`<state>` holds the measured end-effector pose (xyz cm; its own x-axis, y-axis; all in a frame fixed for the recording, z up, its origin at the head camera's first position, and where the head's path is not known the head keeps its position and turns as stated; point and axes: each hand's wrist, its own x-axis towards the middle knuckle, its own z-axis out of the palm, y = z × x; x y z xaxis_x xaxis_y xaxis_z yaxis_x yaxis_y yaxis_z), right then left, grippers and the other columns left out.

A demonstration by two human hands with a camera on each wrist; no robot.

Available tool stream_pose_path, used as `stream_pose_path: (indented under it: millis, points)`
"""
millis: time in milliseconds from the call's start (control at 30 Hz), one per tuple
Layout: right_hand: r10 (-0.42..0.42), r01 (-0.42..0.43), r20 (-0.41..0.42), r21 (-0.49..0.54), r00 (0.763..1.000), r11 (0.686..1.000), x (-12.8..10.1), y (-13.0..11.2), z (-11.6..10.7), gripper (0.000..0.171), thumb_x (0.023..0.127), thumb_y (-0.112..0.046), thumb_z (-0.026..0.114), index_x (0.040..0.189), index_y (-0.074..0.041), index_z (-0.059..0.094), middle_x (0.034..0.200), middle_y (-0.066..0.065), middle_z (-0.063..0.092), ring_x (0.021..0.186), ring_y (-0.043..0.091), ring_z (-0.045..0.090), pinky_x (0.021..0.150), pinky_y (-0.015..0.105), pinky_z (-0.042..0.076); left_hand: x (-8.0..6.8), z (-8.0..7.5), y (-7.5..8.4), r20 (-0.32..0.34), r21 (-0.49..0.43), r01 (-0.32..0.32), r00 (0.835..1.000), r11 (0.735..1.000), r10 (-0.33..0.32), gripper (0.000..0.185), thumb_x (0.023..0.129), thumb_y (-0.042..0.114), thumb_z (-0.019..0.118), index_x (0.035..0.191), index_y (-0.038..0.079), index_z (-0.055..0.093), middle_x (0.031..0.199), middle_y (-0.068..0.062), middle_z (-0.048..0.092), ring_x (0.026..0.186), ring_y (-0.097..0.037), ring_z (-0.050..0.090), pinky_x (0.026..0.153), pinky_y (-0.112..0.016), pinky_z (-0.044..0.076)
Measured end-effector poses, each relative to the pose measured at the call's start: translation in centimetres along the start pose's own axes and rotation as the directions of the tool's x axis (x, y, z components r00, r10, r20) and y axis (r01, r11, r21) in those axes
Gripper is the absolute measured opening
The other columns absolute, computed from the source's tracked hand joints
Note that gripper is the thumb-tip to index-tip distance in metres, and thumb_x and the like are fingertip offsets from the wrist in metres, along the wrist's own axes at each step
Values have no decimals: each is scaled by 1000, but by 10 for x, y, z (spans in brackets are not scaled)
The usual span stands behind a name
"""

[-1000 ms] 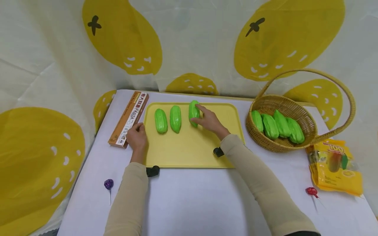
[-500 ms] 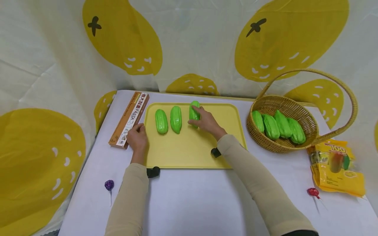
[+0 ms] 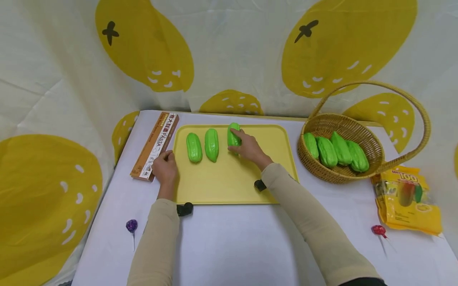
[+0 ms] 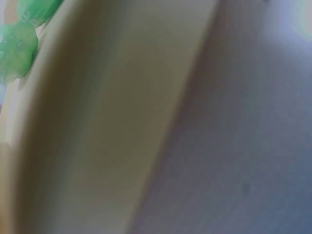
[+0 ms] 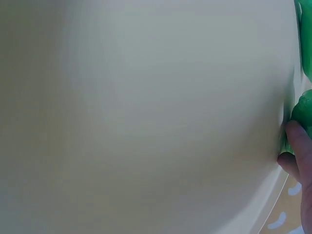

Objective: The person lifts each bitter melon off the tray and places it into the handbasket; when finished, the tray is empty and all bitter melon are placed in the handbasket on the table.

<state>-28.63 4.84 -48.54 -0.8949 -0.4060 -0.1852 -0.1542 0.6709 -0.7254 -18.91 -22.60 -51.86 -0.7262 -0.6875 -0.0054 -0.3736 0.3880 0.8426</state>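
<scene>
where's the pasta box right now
In the head view, the pasta box lies left of the yellow tray, beside the left hand.

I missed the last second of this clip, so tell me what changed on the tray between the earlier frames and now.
Very little. The right hand keeps its grip on the third green gourd and has nudged it slightly nearer the two gourds already lined up on the yellow tray. Nothing was picked up or let go. The left hand stays at the tray's left edge; the basket is unchanged.
</scene>
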Motion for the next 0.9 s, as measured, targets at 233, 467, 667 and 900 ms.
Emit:
stream_pose_path:
  millis: [233,467,667,900]
  points:
    - [0,0,-4,-11,1000,1000,-2,3,-3,79,96,-31,72,162,-25,29,170,23,15,144,43,43,113,51,45,1,2,-2,5,4,-6,1000,1000,6,26,101,15,60,121,5,74,121,-18,74,115,-38,66,104,-50,50]
    - [-31,31,-20,-23,999,999,-6,1,-6,79,96,-31,72,162,-23,30,168,26,17,142,43,46,112,51,46,0,1,-2,7,8,-5,1000,1000,5,27,101,16,60,122,4,74,122,-19,73,116,-39,66,105,-51,50]
    - [-33,34,-42,11,999,999,-17,-4,-10,78,96,-32,72,161,-24,31,168,23,19,147,43,39,115,51,43,0,2,-4,6,10,-3,1000,1000,3,28,102,16,58,122,4,74,122,-19,73,114,-39,66,103,-51,51]
    - [-70,73,-65,51,995,996,-37,-7,-18,79,95,-31,73,161,-21,31,168,22,20,150,39,36,118,49,41,0,2,-2,-10,11,-13,1000,1000,13,27,101,15,59,121,4,74,120,-19,74,115,-39,66,104,-51,50]
